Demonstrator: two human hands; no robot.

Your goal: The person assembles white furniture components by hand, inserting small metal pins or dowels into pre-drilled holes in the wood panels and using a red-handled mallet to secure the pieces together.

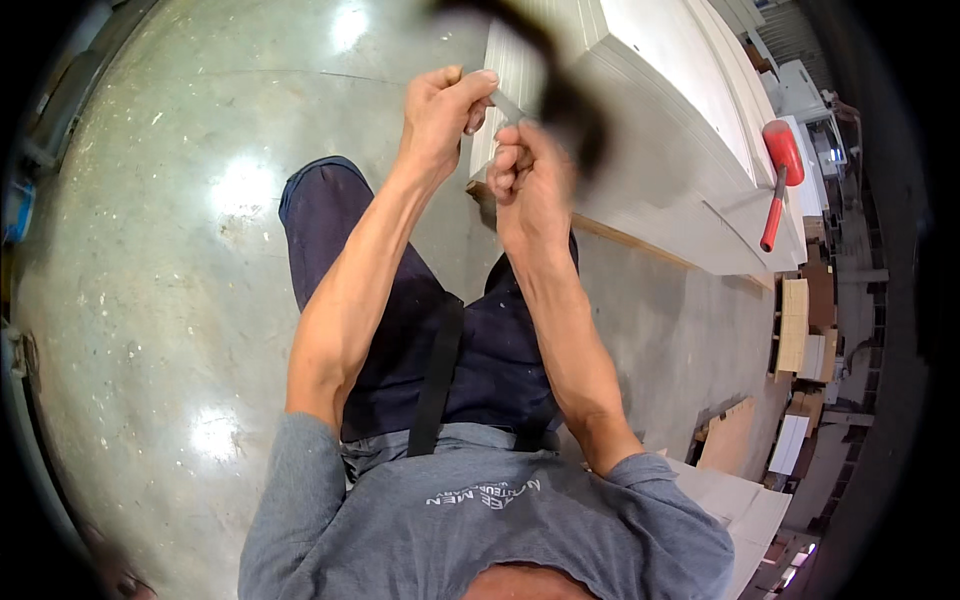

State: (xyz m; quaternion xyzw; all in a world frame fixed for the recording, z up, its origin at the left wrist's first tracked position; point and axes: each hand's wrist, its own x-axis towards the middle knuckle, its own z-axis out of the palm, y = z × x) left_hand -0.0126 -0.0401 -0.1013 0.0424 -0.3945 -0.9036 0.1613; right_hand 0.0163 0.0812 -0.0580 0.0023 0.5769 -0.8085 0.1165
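Note:
My left hand (pixel 437 115) is closed, with thumb and forefinger pinching one end of a thin grey strip (pixel 507 105). The other end of the strip meets the fingertips of my right hand (pixel 532 185), whose fingers are curled in. What the strip is made of I cannot tell. Both hands are raised in front of my knees, beside the near corner of a tall stack of white panels (pixel 650 125). A dark, blurred shape (pixel 575 125) close to the camera hides part of the stack and the edge of my right hand.
On the stack's right end lies a red mallet (pixel 782 170). Wooden boards (pixel 590 228) run beneath the stack. Farther right are cardboard and board pieces (pixel 795 325) and a leaning brown panel (pixel 727 436). Shiny grey concrete floor (pixel 190 330) spreads to my left.

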